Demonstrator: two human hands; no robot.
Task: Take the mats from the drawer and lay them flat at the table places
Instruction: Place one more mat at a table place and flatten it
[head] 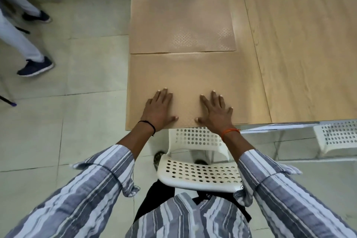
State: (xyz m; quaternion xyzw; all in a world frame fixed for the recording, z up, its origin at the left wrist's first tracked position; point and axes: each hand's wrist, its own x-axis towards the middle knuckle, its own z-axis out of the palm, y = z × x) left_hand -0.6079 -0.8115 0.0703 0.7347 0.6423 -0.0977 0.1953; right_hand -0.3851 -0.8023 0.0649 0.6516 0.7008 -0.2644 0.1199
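Mats: the near mat (193, 81) lies under our flat left hand (158, 109) and right hand (216, 113), fingers straight, pressing; its long axis runs left-right.

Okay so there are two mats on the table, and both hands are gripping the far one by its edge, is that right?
Not quite. The head view shows the left hand and right hand lying flat with fingers spread on the near mat, not gripping the far mat. Two mats on the table is right.
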